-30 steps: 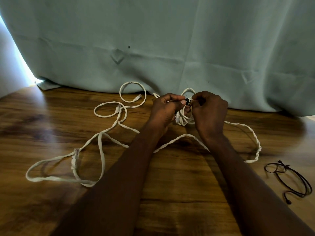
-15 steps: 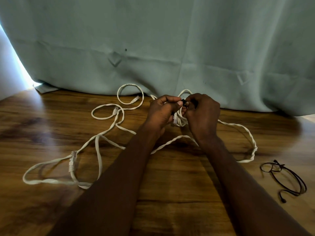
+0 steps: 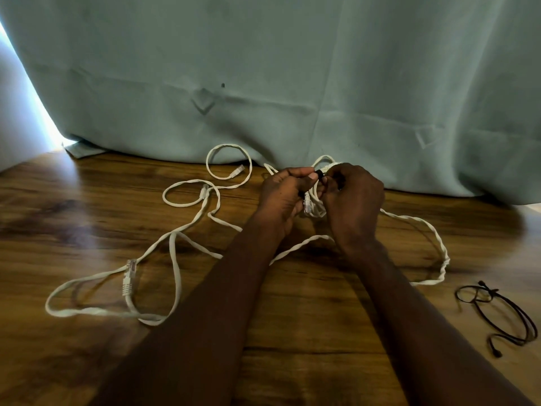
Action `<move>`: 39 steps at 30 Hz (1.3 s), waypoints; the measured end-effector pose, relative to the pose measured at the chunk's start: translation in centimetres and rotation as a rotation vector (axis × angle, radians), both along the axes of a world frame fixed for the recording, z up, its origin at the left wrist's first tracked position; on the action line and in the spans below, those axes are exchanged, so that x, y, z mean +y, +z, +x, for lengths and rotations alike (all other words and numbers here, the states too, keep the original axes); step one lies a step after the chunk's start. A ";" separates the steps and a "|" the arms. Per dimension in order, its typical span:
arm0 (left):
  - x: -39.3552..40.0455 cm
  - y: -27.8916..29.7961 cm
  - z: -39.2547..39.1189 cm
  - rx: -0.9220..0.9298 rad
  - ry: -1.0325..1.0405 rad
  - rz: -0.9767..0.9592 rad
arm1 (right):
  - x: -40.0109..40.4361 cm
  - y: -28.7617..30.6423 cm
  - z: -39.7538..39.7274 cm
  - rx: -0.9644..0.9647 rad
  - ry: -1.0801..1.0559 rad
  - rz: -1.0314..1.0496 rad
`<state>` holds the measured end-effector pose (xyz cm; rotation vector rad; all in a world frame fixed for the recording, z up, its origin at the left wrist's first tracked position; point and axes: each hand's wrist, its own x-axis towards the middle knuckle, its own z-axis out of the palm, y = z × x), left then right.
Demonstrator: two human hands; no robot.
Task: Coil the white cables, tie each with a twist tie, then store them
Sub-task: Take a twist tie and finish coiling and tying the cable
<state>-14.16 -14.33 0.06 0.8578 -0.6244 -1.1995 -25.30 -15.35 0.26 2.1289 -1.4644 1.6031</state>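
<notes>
A small coil of white cable [image 3: 317, 200] sits between my two hands at the far middle of the wooden table [image 3: 292, 317]. My left hand [image 3: 281, 197] and my right hand [image 3: 352, 200] pinch a black twist tie [image 3: 319, 173] at the top of that coil. A plug end hangs below my left fingers. Loose white cables [image 3: 175, 247] sprawl in loops over the left half of the table, with plugs showing. A twisted white cable loop [image 3: 439, 247] trails to the right of my right wrist.
Several black twist ties [image 3: 497, 315] lie in a tangle near the table's right edge. A pale green curtain [image 3: 292, 83] hangs behind the table and rests on its far edge. Bright light shows at the curtain's left side.
Both hands stay on the coil and the tie, with only small finger movement at the tie. The view has shifted slightly; the loose cables have not moved.
</notes>
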 end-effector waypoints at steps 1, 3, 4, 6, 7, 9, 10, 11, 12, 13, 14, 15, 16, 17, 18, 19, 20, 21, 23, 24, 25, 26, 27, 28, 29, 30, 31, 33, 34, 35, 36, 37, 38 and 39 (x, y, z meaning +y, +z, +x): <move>0.1 0.0 0.0 -0.005 -0.003 0.001 | 0.0 0.0 0.0 -0.016 0.011 0.006; 0.4 0.1 -0.1 -0.024 -0.018 0.003 | -0.1 -0.1 0.0 -0.026 0.009 0.018; 0.5 0.2 -0.1 -0.031 -0.030 -0.003 | -0.2 -0.2 -0.1 -0.022 -0.002 0.025; 0.6 0.1 -0.3 -0.046 -0.043 -0.018 | -0.5 -0.3 -0.2 0.004 -0.029 0.039; 0.7 0.0 -0.3 -0.059 -0.044 -0.024 | -0.6 -0.4 -0.3 0.021 -0.035 0.045; 0.8 0.0 -0.3 -0.087 -0.044 -0.033 | -0.6 -0.4 -0.4 0.051 -0.036 0.044; 0.8 0.0 -0.2 -0.100 -0.044 -0.034 | -0.6 -0.4 -0.5 0.062 -0.033 0.039; 0.9 0.0 -0.2 -0.110 -0.043 -0.035 | -0.6 -0.4 -0.5 0.070 -0.030 0.031; 1.0 0.0 -0.2 -0.116 -0.039 -0.037 | -0.5 -0.4 -0.4 0.067 -0.019 0.020; 1.0 0.1 -0.2 -0.112 -0.033 -0.041 | -0.5 -0.3 -0.4 0.046 -0.002 0.006; 0.9 0.2 -0.2 -0.096 -0.024 -0.048 | -0.4 -0.3 -0.2 0.010 0.020 -0.009; 0.8 0.2 -0.2 -0.073 -0.013 -0.054 | -0.3 -0.2 -0.1 -0.033 0.030 -0.020; 0.7 0.1 -0.3 -0.053 -0.001 -0.059 | -0.2 -0.1 -0.1 -0.075 0.028 -0.023; 0.5 0.1 -0.3 -0.044 0.011 -0.061 | -0.2 0.0 -0.1 -0.106 0.014 -0.019; 0.4 0.0 -0.4 -0.043 0.022 -0.058 | -0.3 0.0 -0.1 -0.118 -0.005 -0.011; 0.3 -0.1 -0.5 -0.043 0.028 -0.057 | -0.5 0.0 -0.1 -0.108 -0.029 -0.002; 0.3 -0.1 -0.5 -0.042 0.031 -0.057 | -0.7 -0.1 -0.2 -0.092 -0.049 0.011; 0.2 -0.2 -0.5 -0.035 0.032 -0.057 | -0.9 -0.2 -0.2 -0.083 -0.061 0.026; 0.2 -0.2 -0.5 -0.029 0.032 -0.048 | -0.9 -0.2 -0.2 -0.084 -0.060 0.032; 0.2 -0.2 -0.5 -0.034 0.037 -0.040 | -0.8 -0.3 -0.2 -0.082 -0.057 0.028; 0.1 -0.2 -0.4 -0.033 0.041 -0.034 | -0.7 -0.2 -0.1 -0.080 -0.053 0.028; 0.0 -0.2 -0.4 -0.022 0.042 -0.029 | -0.6 -0.3 0.0 -0.080 -0.047 0.029; 0.1 -0.2 -0.5 -0.005 0.040 -0.026 | -0.5 -0.3 0.1 -0.082 -0.044 0.029; 0.1 -0.1 -0.5 0.006 0.036 -0.024 | -0.5 -0.3 0.2 -0.080 -0.051 0.032; 0.2 -0.1 -0.5 0.011 0.033 -0.023 | -0.4 -0.4 0.3 -0.076 -0.068 0.033; 0.2 -0.1 -0.5 0.010 0.029 -0.022 | -0.4 -0.4 0.3 -0.072 -0.085 0.032; 0.2 -0.1 -0.6 0.009 0.023 -0.022 | -0.4 -0.4 0.3 -0.069 -0.099 0.032; 0.2 -0.1 -0.6 0.005 0.007 -0.027 | -0.4 -0.3 0.2 -0.076 -0.110 0.031; 0.2 -0.1 -0.7 0.001 0.000 -0.027 | -0.4 -0.3 0.2 -0.076 -0.108 0.030; 0.2 -0.1 -0.7 -0.003 -0.005 -0.026 | -0.3 -0.2 0.1 -0.067 -0.104 0.030; 0.2 -0.2 -0.7 -0.009 -0.008 -0.026 | -0.4 -0.3 0.0 -0.047 -0.097 0.028; 0.2 -0.2 -0.7 -0.016 -0.007 -0.025 | -0.4 -0.3 -0.2 -0.018 -0.087 0.024; 0.2 -0.2 -0.7 -0.026 -0.001 -0.023 | -0.5 -0.3 -0.4 0.016 -0.074 0.018; 0.1 -0.3 -0.7 -0.036 0.007 -0.022 | -0.6 -0.3 -0.5 0.050 -0.061 0.013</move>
